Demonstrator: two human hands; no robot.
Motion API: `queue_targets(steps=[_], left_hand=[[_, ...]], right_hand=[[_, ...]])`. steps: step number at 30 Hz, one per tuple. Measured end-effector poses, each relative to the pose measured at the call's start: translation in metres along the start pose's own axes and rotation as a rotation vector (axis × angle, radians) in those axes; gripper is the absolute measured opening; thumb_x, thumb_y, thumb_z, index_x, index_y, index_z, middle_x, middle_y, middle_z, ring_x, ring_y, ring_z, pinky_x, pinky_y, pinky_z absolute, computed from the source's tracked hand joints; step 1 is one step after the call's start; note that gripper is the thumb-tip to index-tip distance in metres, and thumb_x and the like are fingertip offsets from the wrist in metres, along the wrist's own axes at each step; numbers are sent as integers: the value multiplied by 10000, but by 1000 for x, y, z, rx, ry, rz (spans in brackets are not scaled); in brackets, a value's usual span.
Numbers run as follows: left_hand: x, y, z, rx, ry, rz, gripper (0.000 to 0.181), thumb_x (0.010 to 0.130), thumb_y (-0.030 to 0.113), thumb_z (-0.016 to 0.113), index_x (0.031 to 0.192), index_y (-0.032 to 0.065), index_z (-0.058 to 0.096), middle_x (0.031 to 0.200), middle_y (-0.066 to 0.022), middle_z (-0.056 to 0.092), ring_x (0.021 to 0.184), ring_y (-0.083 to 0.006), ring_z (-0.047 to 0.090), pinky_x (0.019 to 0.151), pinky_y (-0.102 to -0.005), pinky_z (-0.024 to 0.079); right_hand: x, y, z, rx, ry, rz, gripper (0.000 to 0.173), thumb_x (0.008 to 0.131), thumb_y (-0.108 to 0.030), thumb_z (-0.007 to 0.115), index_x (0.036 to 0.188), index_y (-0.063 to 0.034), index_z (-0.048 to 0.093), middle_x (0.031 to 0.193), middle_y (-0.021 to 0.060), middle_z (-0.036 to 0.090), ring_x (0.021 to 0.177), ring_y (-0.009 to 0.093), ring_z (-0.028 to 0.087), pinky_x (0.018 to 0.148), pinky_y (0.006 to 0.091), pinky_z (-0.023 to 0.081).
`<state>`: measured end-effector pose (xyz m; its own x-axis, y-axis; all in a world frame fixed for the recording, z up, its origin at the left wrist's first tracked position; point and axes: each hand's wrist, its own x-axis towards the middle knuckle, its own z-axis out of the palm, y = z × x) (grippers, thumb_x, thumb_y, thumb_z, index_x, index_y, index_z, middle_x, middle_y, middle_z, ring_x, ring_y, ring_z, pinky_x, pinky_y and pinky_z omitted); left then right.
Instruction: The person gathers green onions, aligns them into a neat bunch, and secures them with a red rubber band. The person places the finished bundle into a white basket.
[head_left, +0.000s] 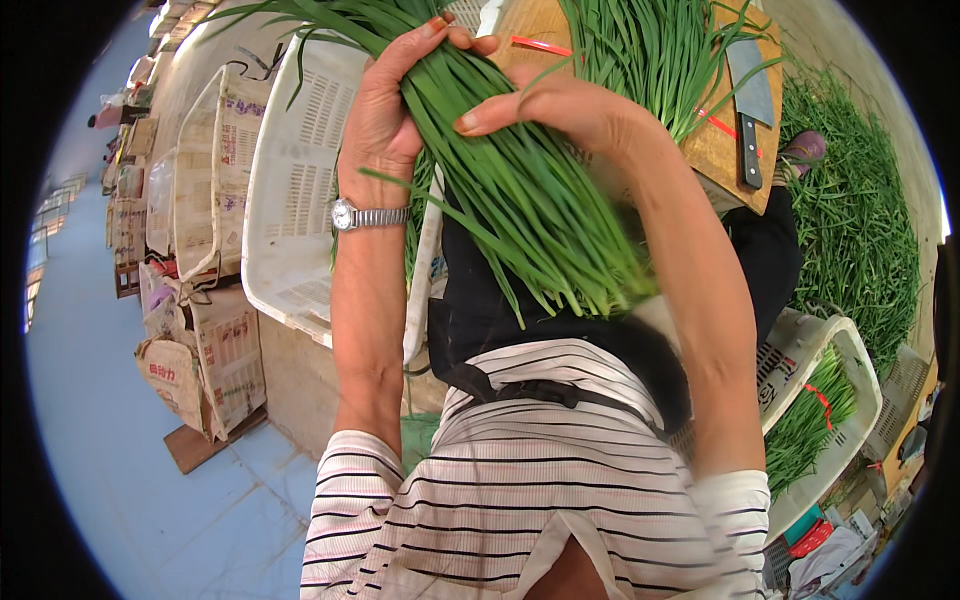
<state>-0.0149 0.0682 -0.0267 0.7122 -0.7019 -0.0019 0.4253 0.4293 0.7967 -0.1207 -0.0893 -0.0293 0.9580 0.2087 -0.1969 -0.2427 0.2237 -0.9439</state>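
My left hand, with a metal-banded watch on the wrist, grips a thick bunch of long green garlic chives around its upper part. My right hand lies against the bunch with the thumb across the leaves; its other fingers are mostly hidden behind. The cut ends slant down over my lap. Beyond, more chives lie on a wooden board, beside red ties and a cleaver with a black handle.
A white plastic crate stands at the left, near stacked crates. Another crate at the lower right holds a bunch tied in red. Loose greens cover the floor at the right, by a shoe.
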Motion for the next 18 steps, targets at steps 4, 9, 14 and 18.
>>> queue_targets(steps=[4, 9, 14, 18], left_hand=[[-6, 10, -29, -129, 239, 10, 102, 842, 41, 646, 922, -2, 598, 840, -108, 659, 912, -288, 653, 831, -389, 552], [-16, 13, -76, -165, 467, 84, 90, 830, -9, 635, 903, -7, 583, 838, -122, 651, 945, -304, 629, 885, -403, 525], [-23, 9, -85, -125, 561, 117, 95, 823, -10, 638, 899, -2, 581, 846, -128, 650, 941, -303, 629, 899, -415, 519], [-25, 6, -93, -95, 589, 143, 85, 824, -14, 629, 889, 0, 576, 855, -131, 648, 939, -304, 630, 904, -430, 519]], right_hand=[[-24, 6, -19, -481, 203, -124, 410, 834, -340, 670, 1043, 9, 621, 949, 80, 646, 896, 139, 598, 789, 288, 470], [-89, 56, -34, -361, 694, -256, 283, 866, -264, 648, 824, -4, 543, 720, -13, 516, 678, 71, 454, 620, 240, 399], [-130, 92, 10, -258, 771, -306, 132, 823, -38, 660, 869, -8, 539, 734, 4, 534, 669, 78, 511, 632, 232, 438], [-135, 108, 39, -560, 705, -372, 195, 760, -8, 687, 919, -22, 576, 864, 103, 572, 711, 209, 598, 638, 297, 489]])
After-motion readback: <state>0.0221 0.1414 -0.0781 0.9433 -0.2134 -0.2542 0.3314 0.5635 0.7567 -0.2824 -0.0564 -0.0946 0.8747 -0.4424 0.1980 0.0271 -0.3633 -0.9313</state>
